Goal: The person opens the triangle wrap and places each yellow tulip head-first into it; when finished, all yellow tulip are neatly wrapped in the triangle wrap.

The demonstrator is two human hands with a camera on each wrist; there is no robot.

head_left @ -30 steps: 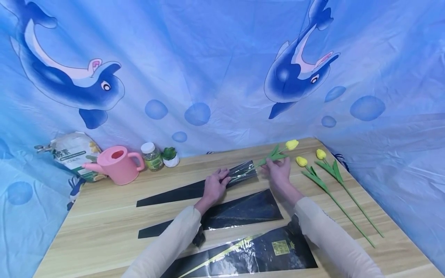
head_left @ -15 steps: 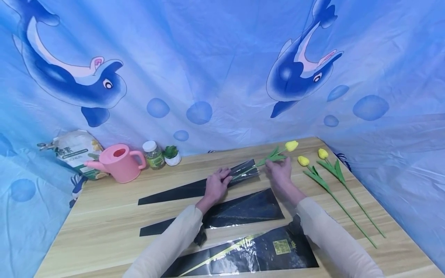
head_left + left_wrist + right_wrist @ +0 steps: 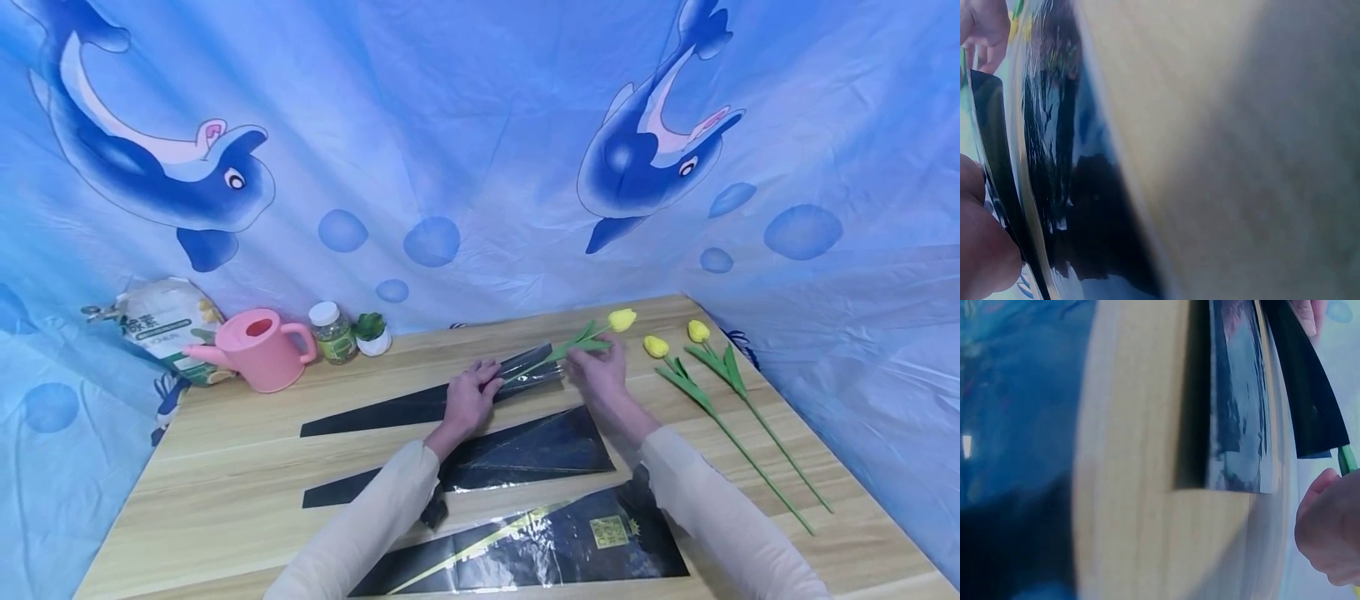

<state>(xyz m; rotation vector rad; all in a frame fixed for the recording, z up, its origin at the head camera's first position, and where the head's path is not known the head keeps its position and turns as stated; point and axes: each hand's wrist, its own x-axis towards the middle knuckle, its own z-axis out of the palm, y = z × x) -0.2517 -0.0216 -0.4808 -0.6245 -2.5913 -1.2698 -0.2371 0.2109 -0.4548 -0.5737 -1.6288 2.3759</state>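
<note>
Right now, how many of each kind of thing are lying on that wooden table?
Yellow tulips: 3
Black flower sleeves: 3
Pink watering can: 1
Bag with green label: 1
White-capped jar: 1
Small potted plant: 1
Total: 10

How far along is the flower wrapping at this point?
No tulip looks fully wrapped so far. In hand: the right hand holds a yellow tulip with its stem partly inside a black sleeve, which the left hand grips. Left: two tulips lie bare on the table, and two more sleeves look empty.
</note>
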